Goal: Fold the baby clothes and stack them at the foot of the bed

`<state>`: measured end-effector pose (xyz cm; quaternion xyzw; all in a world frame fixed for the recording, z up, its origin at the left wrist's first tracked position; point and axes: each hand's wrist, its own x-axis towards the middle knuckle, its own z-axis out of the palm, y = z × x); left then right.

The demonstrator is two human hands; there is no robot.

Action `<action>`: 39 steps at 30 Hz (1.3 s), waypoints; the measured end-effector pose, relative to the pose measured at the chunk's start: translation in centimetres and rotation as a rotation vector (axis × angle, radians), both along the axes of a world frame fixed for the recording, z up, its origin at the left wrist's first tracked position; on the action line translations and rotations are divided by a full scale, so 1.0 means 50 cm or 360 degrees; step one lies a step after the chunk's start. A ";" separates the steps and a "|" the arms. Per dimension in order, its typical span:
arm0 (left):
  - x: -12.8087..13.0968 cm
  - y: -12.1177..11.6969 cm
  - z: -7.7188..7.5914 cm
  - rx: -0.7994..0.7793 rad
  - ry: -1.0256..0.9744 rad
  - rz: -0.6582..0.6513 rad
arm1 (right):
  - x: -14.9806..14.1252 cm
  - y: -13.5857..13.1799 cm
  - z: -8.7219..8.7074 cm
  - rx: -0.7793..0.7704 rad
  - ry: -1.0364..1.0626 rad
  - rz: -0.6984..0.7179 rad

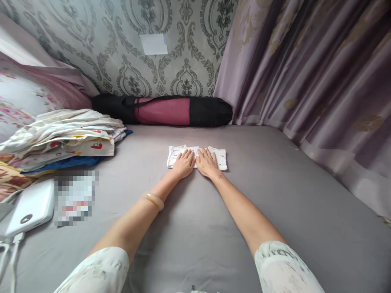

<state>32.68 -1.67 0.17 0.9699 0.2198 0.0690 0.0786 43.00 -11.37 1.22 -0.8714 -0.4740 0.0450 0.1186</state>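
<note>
A small folded white cloth with a faint print (pixel 221 158) lies on the grey bed sheet (pixel 269 179) ahead of me. Both my hands rest flat on it, side by side, fingers stretched forward. My left hand (pixel 183 163) covers its left half. My right hand (pixel 207 162) covers the middle and right part. Nothing is gripped in either hand. A pale bangle (pixel 154 200) sits on my left wrist.
A pile of folded printed clothes (pixel 64 138) lies at the left. A black and pink rolled mat bag (pixel 165 110) runs along the wall. A white power bank (pixel 30 207) with cable sits near left. Purple curtains (pixel 320 81) hang on the right.
</note>
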 end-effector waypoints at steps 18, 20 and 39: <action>-0.058 0.027 0.009 0.0109 -0.0134 0.0212 | -0.025 0.043 -0.002 0.0041 -0.0068 0.0049; -0.071 0.036 0.007 0.0056 -0.0152 0.0282 | -0.027 0.048 0.009 0.0005 -0.0046 0.0051; -0.102 0.075 -0.011 -0.0120 -0.0483 0.0624 | -0.064 0.102 0.013 0.0017 -0.0068 0.0099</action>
